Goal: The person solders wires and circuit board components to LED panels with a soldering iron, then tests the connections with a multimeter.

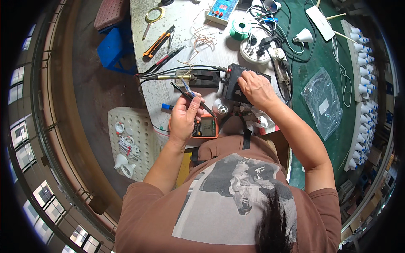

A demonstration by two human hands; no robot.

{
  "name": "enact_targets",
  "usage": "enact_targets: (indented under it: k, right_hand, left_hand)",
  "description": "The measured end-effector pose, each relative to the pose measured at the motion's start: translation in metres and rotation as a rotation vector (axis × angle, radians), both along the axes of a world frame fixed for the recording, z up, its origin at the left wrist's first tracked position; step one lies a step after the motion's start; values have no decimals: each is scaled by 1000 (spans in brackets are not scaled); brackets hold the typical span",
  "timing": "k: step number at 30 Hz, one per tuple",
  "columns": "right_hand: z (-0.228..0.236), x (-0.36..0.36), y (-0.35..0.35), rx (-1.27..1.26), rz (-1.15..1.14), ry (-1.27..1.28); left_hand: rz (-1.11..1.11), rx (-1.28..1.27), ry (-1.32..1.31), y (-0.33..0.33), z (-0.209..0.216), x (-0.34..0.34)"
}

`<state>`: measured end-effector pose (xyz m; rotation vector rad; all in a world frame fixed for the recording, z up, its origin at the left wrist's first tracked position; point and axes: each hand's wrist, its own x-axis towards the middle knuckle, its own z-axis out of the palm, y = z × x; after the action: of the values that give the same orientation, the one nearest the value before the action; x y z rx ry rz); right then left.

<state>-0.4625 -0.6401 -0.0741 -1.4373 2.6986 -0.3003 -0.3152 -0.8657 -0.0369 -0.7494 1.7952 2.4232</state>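
Observation:
My left hand [185, 116] is closed around slim black tweezers [206, 109], pinched between thumb and fingers. A small bluish piece [187, 87] also shows at the fingertips; its kind is unclear. My right hand [258, 89] rests on a black box that looks like a soldering station [233, 88], its fingers curled on the top; what they pinch there is hidden. Left of the box, a soldering iron [168, 77] lies across a dark tray [204, 80]. Under my left hand sits an orange multimeter [208, 126], with a bulb part [220, 107] just beyond it.
A utility knife [157, 45], magnifying glass [153, 16], solder spool [240, 28] and blue power device [222, 10] lie farther off. Tangled cables and a power strip [278, 63] crowd the right. Bulbs fill white racks [357, 92] beyond a plastic bag [322, 103]. A perforated board [116, 122] stands left.

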Motion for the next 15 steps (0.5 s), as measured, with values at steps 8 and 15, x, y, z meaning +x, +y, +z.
enact_targets:
  k: [8, 15]
  right_hand:
    - [-13, 5, -5, -149, -124, 13]
    - [8, 55, 33, -522, -414, -210]
  left_hand:
    - [104, -263, 239, -15, 17, -56]
    - [238, -168, 300, -8, -13, -168]
